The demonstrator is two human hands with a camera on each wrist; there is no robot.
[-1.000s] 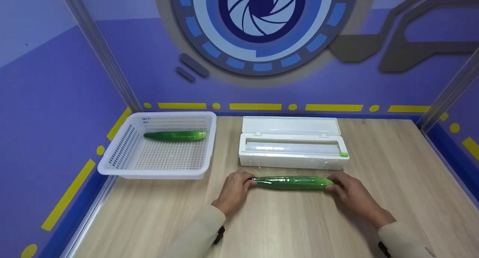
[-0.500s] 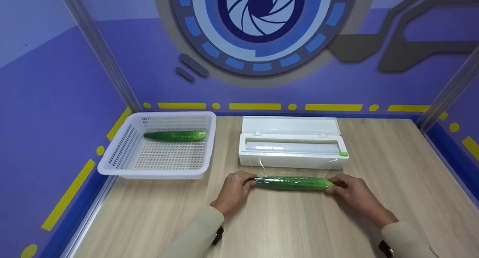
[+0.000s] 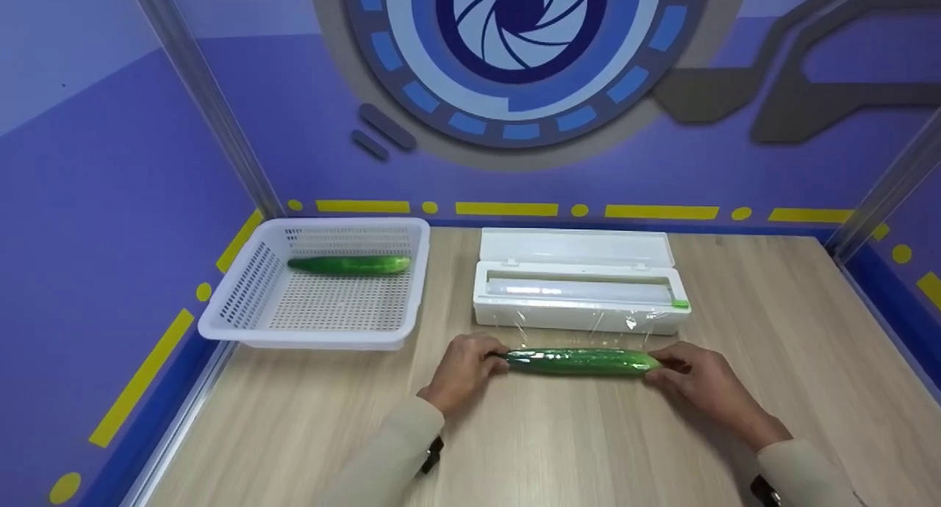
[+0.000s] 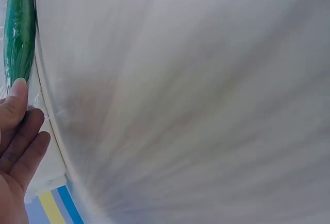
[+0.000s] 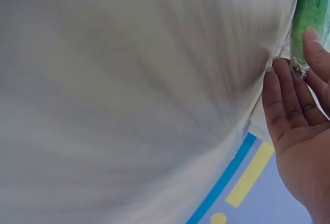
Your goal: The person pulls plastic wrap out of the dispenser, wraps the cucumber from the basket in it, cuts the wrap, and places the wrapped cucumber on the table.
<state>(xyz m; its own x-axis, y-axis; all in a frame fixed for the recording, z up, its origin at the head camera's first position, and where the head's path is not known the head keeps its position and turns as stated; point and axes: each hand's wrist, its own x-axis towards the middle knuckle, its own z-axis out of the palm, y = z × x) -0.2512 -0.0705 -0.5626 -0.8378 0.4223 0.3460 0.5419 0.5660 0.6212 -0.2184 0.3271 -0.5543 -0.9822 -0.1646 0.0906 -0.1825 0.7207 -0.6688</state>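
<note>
A green cucumber (image 3: 581,361), shiny with clear plastic wrap, lies crosswise in front of a white cling film box (image 3: 581,316). My left hand (image 3: 464,371) pinches its dark left end, and my right hand (image 3: 702,382) pinches its paler right end. Thin clear film (image 3: 573,338) spans from the cucumber back to the box. In the left wrist view the thumb (image 4: 18,98) presses against the wrapped end. Bunched film shows at the cucumber's tip beside the right fingers (image 5: 281,87) in the right wrist view.
The box's lid (image 3: 577,247) is folded back, showing the film roll (image 3: 581,289) and a green slider (image 3: 679,304) at its right. A white plastic basket (image 3: 309,338) at the left holds a second cucumber (image 3: 349,265). Blue panels stand behind and beside the wooden table (image 3: 573,448).
Both hands keep their hold on the cucumber's ends. The view has shifted slightly, and the film between cucumber and box shows more glints and creases.
</note>
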